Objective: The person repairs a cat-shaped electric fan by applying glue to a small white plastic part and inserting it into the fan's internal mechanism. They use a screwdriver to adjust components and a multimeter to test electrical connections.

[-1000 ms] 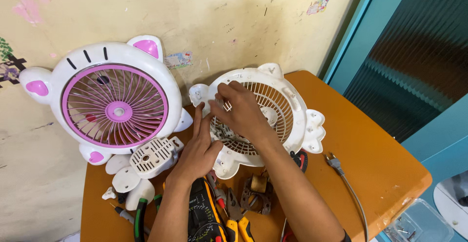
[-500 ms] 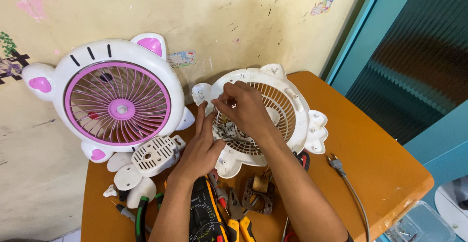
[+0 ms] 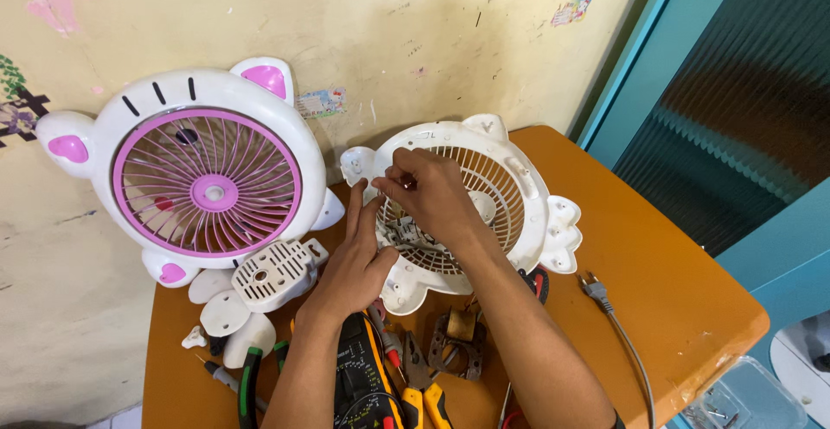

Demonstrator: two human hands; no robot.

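Fingers of my right hand (image 3: pixel 432 188) pinch something tiny above the white fan grille (image 3: pixel 510 200), left hand (image 3: pixel 356 256) spread flat beside; it could slip through the slats.

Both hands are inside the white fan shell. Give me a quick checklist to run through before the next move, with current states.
1. White fan shell lies flat on the orange table: ok.
2. Left hand steadies the shell's near rim: ok.
3. Right hand pinching something small at the grille: cannot tell what.
4. Wiring under the fingers undamaged: cannot tell, hidden.
5. Power plug lies loose on the table, not in a socket: ok.
6. Multimeter and yellow-handled pliers close by: ok.
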